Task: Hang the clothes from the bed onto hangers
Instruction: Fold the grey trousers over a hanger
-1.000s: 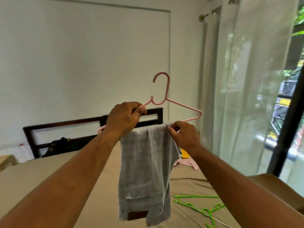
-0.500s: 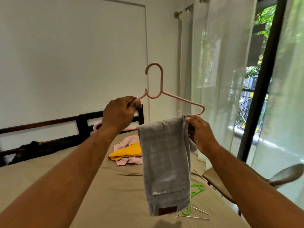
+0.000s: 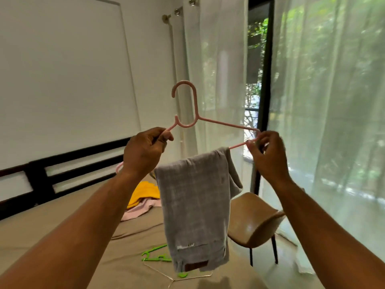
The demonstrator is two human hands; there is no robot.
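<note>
A pink hanger (image 3: 194, 113) is held up in front of me, hook upward. Folded grey jeans (image 3: 195, 205) drape over its lower bar and hang down above the bed (image 3: 62, 230). My left hand (image 3: 143, 151) grips the hanger's left arm. My right hand (image 3: 267, 155) pinches the hanger's right corner, just beside the jeans. A yellow garment (image 3: 144, 191) and a pink garment (image 3: 138, 210) lie in a pile on the bed behind the jeans.
A green hanger (image 3: 155, 255) and a thin wire hanger (image 3: 177, 278) lie on the bed below the jeans. A tan chair (image 3: 254, 224) stands at the bed's right side. Sheer curtains (image 3: 325, 101) cover the window on the right; a dark headboard (image 3: 68, 167) runs at left.
My view has swung right toward the window. My right hand has let go of the jeans' top edge and moved onto the hanger's right corner. The left hand keeps its grip.
</note>
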